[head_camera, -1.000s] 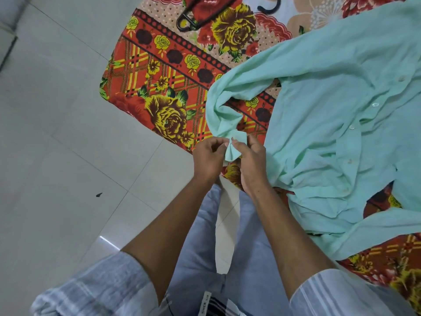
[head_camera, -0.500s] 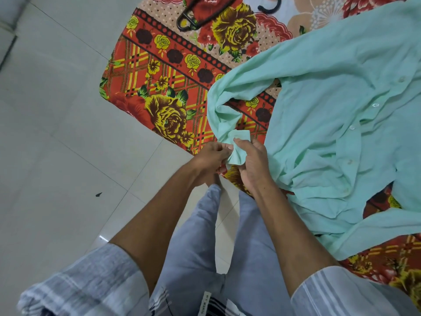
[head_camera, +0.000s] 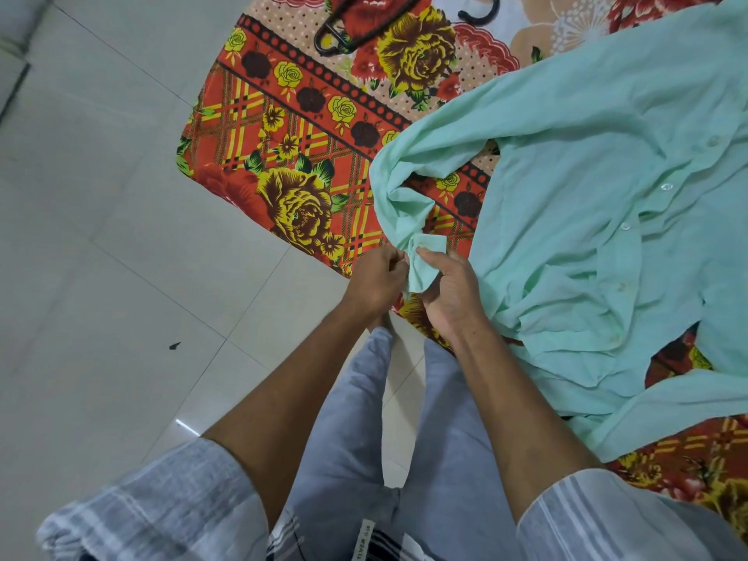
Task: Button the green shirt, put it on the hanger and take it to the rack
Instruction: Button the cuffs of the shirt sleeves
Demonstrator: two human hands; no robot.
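Since the earlier frames the hands have slid a little lower and rightward along the sleeve cuff (head_camera: pixel 421 263), now bunched more tightly between them. The left hand (head_camera: pixel 378 279) pinches the cuff's left edge with curled fingers; the right hand (head_camera: pixel 449 291) grips its right side, thumb on top. The green shirt (head_camera: pixel 599 220) lies spread over the floral cloth (head_camera: pixel 291 164) at right; the black hanger (head_camera: pixel 336 38) rests at top centre.

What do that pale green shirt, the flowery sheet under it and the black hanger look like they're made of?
Pale green shirt: thin woven cloth, matte, perhaps cotton; it crumples into soft folds. Red and yellow flowered sheet: printed woven fabric, matte and lying flat. Black hanger: probably plastic, judging by a faint sheen on its smooth curved bar, though metal can't be ruled out.
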